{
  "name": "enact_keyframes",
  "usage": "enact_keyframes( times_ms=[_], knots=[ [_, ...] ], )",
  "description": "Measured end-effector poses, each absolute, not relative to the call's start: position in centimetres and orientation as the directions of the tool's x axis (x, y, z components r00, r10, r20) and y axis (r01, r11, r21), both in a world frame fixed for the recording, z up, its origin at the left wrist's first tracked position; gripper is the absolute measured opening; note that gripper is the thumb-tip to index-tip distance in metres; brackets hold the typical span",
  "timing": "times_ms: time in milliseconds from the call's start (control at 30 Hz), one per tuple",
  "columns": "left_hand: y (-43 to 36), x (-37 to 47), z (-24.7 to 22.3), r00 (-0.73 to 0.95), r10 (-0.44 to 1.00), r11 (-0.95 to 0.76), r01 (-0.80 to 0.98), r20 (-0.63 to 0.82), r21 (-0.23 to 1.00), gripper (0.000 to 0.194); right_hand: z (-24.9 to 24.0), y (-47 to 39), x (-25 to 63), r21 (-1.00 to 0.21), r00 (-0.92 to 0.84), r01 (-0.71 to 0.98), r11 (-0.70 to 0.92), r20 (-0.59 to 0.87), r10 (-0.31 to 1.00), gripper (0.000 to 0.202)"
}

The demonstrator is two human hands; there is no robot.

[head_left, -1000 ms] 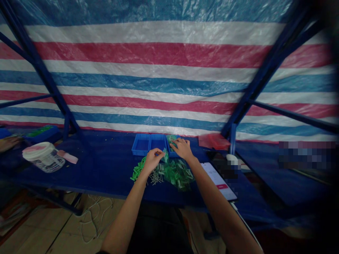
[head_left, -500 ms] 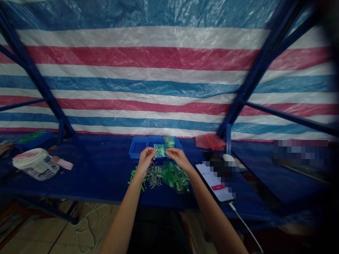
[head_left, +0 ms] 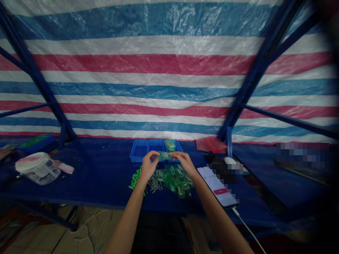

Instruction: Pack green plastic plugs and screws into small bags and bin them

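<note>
My left hand (head_left: 150, 163) and my right hand (head_left: 183, 161) pinch opposite ends of a small clear-green plastic bag (head_left: 164, 155), held just in front of a blue divided tray (head_left: 139, 149). Another green packet (head_left: 170, 144) lies in the tray's right compartment. Below my hands on the blue table are loose green plugs (head_left: 135, 178), partly behind my left wrist, a heap of metal screws (head_left: 154, 183) and a pile of green bags (head_left: 178, 180).
A phone (head_left: 217, 187) with a white cable lies at the right, near a white mouse (head_left: 230, 161). Red plastic bags (head_left: 211, 145) rest at the back. A white bucket (head_left: 39, 168) and a blue tray of green pieces (head_left: 37, 143) stand left; part of another person's hand (head_left: 4, 152) shows there.
The small bag between my hands has gone from showing its broad face to looking narrower and flatter. The whole view has shifted, with the table slightly lower in the picture.
</note>
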State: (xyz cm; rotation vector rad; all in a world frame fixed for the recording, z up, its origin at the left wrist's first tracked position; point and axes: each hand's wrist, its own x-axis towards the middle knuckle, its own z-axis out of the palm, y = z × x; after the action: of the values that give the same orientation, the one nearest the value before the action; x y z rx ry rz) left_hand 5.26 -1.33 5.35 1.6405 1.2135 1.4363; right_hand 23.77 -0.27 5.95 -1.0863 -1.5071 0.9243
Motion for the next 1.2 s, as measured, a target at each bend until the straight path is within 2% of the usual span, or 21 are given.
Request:
enact_keyframes(
  times_ms=[200, 600, 700, 800, 900, 1033, 1200],
  knots=[
    [-1.9, 5.4, 5.8, 0.012, 0.917, -0.39, 0.242, 0.399, 0.888, 0.015, 5.9, -0.1, 23.4, -0.96, -0.107, 0.13, 0.248, 0.235, 0.966, 0.03],
    [-2.0, 3.7, 3.7, -0.059, 0.928, -0.347, 0.223, 0.368, 0.911, 0.023, 6.3, 3.0, 26.7, -0.973, 0.283, 0.103, 0.208, 0.229, 0.931, 0.037],
    [-2.3, 2.7, 2.8, -0.099, 0.916, -0.353, 0.264, 0.39, 0.898, 0.02, 5.4, 4.2, 27.5, -0.968, 0.299, 0.149, 0.203, 0.24, 0.924, 0.038],
    [-2.8, 1.4, 1.9, -0.164, 0.874, -0.374, 0.373, 0.457, 0.849, 0.018, 4.2, 5.1, 28.2, -0.935, 0.264, 0.298, 0.194, 0.276, 0.924, 0.034],
    [-3.0, 0.2, 1.2, -0.192, 0.819, -0.388, 0.508, 0.54, 0.769, 0.017, 3.8, 5.4, 28.5, -0.833, 0.192, 0.54, 0.117, 0.257, 0.947, 0.025],
    [-3.1, -0.5, 0.8, -0.215, 0.768, -0.386, 0.598, 0.604, 0.703, 0.017, 4.9, 5.0, 27.9, -0.585, 0.118, 0.811, 0.004, 0.17, 0.978, 0.02],
    [-3.6, -0.4, 1.0, -0.219, 0.724, -0.397, 0.643, 0.654, 0.655, 0.017, 6.3, 4.9, 26.5, -0.3, -0.053, 0.947, 0.111, 0.195, 0.979, 0.023]
  ],
)
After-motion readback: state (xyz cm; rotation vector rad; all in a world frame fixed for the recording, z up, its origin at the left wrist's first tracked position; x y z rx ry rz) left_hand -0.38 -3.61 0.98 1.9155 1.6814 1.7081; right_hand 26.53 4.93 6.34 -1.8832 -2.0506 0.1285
